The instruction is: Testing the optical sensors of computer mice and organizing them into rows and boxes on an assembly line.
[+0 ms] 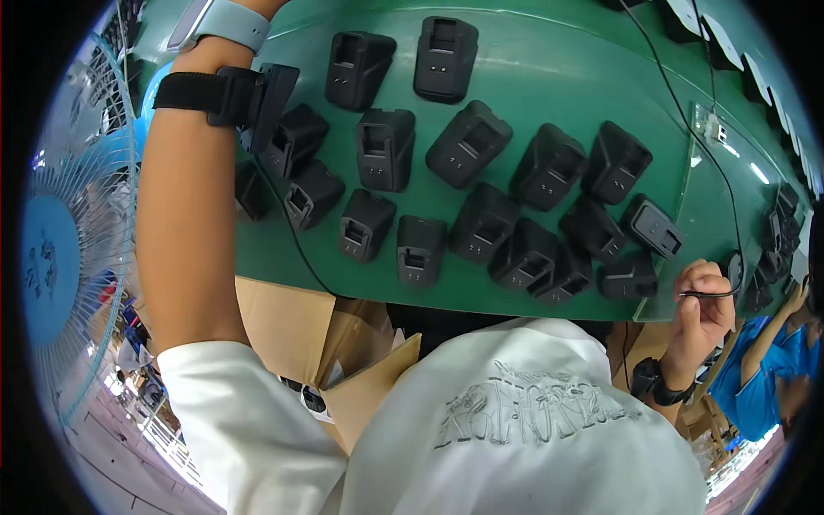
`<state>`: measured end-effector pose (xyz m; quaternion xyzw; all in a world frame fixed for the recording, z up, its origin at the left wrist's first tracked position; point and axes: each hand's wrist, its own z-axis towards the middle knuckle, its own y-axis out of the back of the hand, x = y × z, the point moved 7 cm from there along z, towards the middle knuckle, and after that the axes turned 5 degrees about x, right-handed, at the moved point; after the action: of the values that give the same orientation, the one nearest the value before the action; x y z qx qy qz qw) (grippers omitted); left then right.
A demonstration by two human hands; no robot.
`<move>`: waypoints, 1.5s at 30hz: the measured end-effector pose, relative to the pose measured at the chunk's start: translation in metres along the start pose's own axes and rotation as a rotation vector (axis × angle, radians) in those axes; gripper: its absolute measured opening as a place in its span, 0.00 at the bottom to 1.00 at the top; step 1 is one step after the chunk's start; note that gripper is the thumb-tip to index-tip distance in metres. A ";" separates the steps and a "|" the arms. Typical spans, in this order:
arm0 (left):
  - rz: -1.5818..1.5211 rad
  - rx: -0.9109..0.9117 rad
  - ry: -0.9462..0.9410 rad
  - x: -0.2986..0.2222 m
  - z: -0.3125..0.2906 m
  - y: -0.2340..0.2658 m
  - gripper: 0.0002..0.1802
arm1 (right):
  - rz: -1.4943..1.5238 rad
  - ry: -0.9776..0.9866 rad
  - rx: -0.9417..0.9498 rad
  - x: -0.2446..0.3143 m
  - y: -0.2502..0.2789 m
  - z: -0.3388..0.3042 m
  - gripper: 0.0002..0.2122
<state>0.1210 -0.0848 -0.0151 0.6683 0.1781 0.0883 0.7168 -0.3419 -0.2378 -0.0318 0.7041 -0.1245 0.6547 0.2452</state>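
Near right, the curled right hand (702,311) pinches a thin black cable (709,295); I cannot tell the out-of-view left hand's grip.

Wears a loose white shirt (524,468) with a wide left sleeve (232,408) and raised, grey-edged lettering (528,405) across its chest. Has a black strap (184,91) around the left forearm (189,223), beyond the shirt, bearing a flat black box (273,105) and thin black cable (288,220). Adds a watch (233,23) with pale grey-blue band, farther from the shirt. Sports a black wristband (672,392) with a black block (645,377), right of the shirt.
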 end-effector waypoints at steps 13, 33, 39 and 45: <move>-1.345 0.101 -0.007 -0.302 -0.140 0.015 0.24 | 0.521 0.193 0.051 0.068 -0.033 -0.007 0.08; -1.198 0.189 0.034 -0.394 -0.141 -0.025 0.19 | 0.234 -0.037 -0.020 0.027 -0.006 -0.071 0.06; -1.028 0.272 0.047 -0.392 -0.136 -0.028 0.24 | 0.397 -0.221 0.128 -0.005 -0.008 -0.059 0.05; -0.937 0.160 -0.137 -0.397 -0.126 -0.022 0.26 | 0.420 -0.121 0.053 -0.005 -0.005 -0.063 0.06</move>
<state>-0.2944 -0.1148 0.0121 0.5734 0.4187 -0.3023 0.6360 -0.3944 -0.2020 -0.0362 0.7069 -0.2657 0.6509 0.0771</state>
